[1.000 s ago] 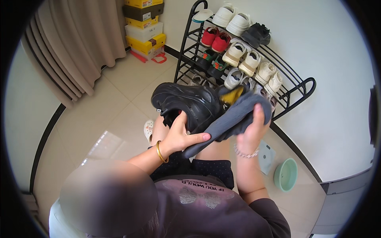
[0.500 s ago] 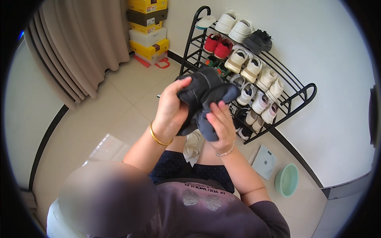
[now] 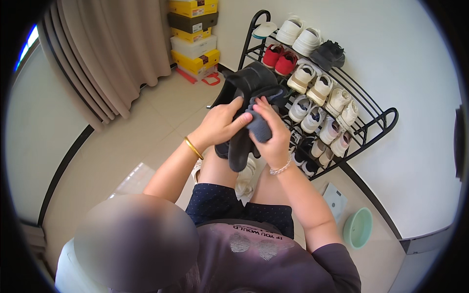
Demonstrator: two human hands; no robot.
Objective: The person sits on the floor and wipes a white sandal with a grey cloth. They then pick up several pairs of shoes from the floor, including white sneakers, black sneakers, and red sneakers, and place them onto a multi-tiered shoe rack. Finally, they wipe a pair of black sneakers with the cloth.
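In front of my lap I hold a black leather shoe [image 3: 251,77], tilted, its opening partly hidden by my fingers. My left hand [image 3: 217,126] is closed on the shoe's near side, a gold bangle at its wrist. Pinched in my right hand [image 3: 274,134] is a bunched grey cloth [image 3: 260,129] with a ribbed look, pressed against the shoe. A dark rounded flap [image 3: 238,155] hangs below both hands; whether it belongs to the shoe or the cloth I cannot tell.
A black shoe rack [image 3: 386,122] with several pairs of shoes stands against the wall ahead right. Stacked shoe boxes [image 3: 195,46] are beside the curtain [image 3: 107,53]. A flat scale [image 3: 334,202] and a green basin [image 3: 358,228] are on the floor at right.
The shoe has turned and tipped in my hands. My left hand has shifted lower and closer to the right, and the grey cloth is now bunched at my right fingertips.
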